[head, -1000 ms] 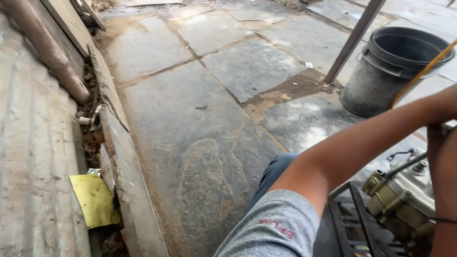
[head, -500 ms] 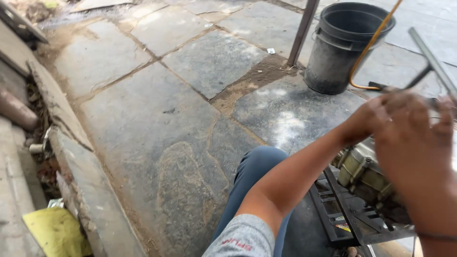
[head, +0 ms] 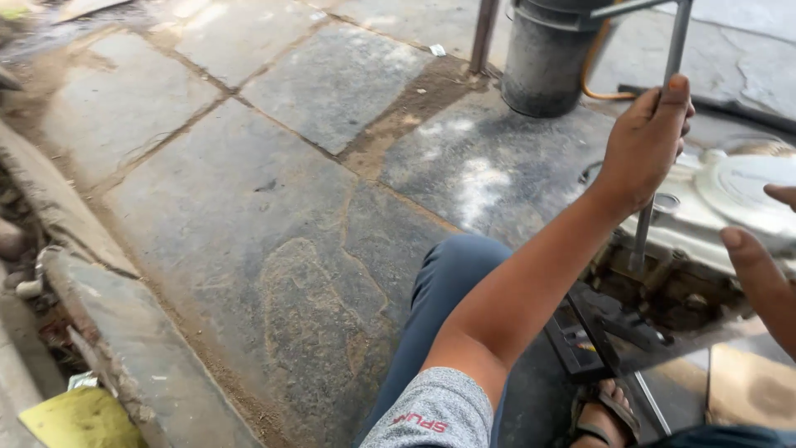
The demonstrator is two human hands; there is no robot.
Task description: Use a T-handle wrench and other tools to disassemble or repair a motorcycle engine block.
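A: Where is the rod?

B: The rod [head: 663,124] stands upright. Its lower end sits in the engine [head: 730,216], just right of my knee [head: 464,265].

A: State of your left hand?

B: My left hand [head: 647,141] has its fingers clamped round the rod, thumb pressed up along it.

A: And the right?

B: My right hand [head: 767,257] hovers near the engine's pale cover, fingers apart, touching nothing.

A: Surroundings?

B: A grey bucket [head: 551,54] stands on the stone floor [head: 274,207] behind the rod.
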